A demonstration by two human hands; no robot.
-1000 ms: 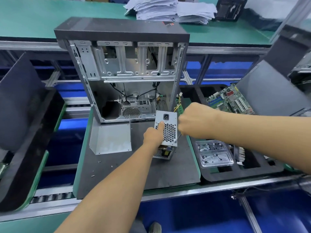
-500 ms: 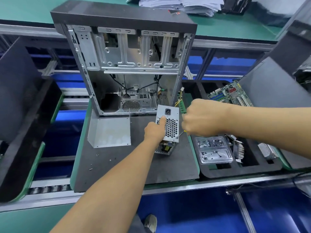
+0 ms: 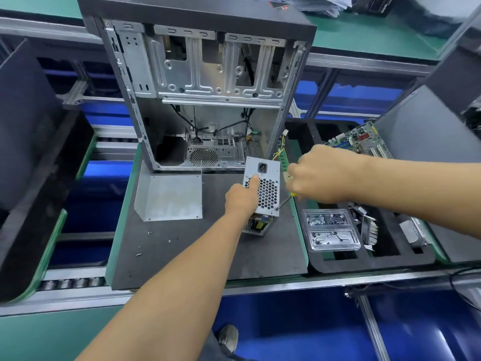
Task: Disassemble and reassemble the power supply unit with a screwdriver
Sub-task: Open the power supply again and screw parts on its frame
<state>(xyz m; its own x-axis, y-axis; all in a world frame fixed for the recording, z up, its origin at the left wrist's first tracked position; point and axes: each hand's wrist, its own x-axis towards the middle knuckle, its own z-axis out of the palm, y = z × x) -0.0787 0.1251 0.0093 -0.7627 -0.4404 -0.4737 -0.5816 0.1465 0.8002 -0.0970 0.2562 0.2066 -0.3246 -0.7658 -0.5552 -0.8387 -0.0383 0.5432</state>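
Observation:
The silver power supply unit [image 3: 265,178] stands on end on the dark mat, its honeycomb grille and black socket facing up. My left hand [image 3: 240,198] grips its left side, index finger lying on the grille. My right hand [image 3: 320,175] grips a screwdriver [image 3: 285,201] with a yellow handle mostly hidden in the fist. The thin shaft slants down-left, and its tip sits at the unit's lower right corner. The unit's bare metal cover [image 3: 169,196] lies apart on the mat to the left.
An open computer case [image 3: 208,82] stands behind the unit. Several loose screws [image 3: 149,233] lie on the mat [image 3: 208,256]. A clear screw box [image 3: 330,230], a motherboard [image 3: 361,142] and other parts sit in the black foam tray at right.
My view has tilted down and closer. My right hand has shifted slightly right of the unit, so the screwdriver shaft now shows reaching the lower right corner. My left hand keeps its hold.

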